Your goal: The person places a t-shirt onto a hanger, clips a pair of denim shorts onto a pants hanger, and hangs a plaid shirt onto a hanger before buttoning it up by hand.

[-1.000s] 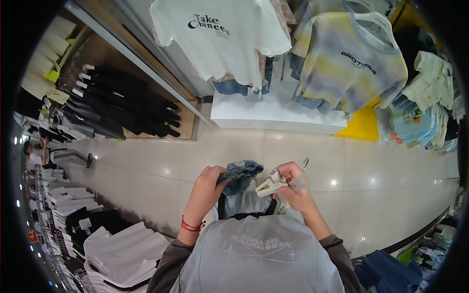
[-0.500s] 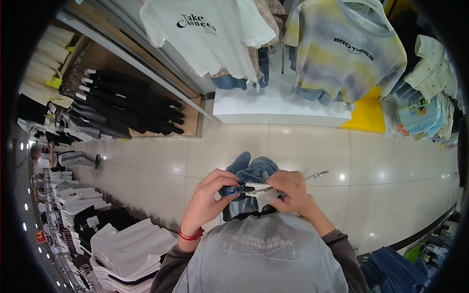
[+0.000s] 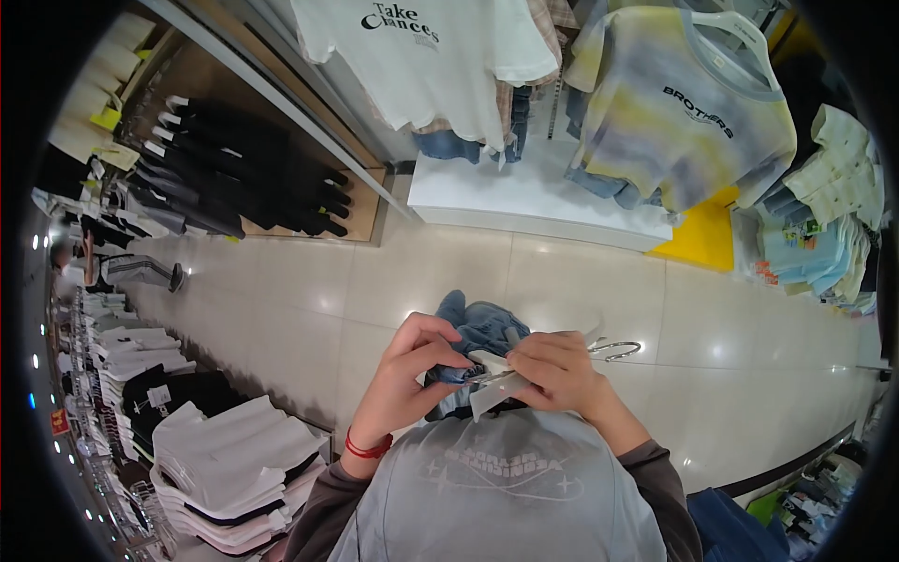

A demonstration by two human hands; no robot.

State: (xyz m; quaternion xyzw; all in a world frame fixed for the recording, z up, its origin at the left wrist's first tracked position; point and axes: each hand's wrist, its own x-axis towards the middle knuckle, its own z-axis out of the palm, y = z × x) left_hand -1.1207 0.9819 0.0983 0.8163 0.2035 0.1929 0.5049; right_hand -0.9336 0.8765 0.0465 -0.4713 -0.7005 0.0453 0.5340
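Observation:
Blue denim jeans (image 3: pixel 482 321) hang in front of my body, their waistband up between my hands. My left hand (image 3: pixel 412 370), with a red cord bracelet at the wrist, pinches the left end of the waistband between thumb and fingers. My right hand (image 3: pixel 559 375) is closed around a hanger whose metal hook (image 3: pixel 615 350) sticks out to the right. A white tag (image 3: pixel 498 393) dangles below the waistband between the hands. My right fingers hide most of the hanger's bar and its clip.
Ahead, a white T-shirt (image 3: pixel 431 70) and a tie-dye shirt (image 3: pixel 688 117) hang above a white platform (image 3: pixel 524 201). Black trousers (image 3: pixel 253 164) hang at left. White shirts (image 3: pixel 234 459) fill a rack at lower left. A person (image 3: pixel 131 270) stands in the far-left aisle.
My right hand has turned slightly, and the hanger hook has swung down and shows broader. The white tag has shifted left. My left fingers have moved in closer along the waistband.

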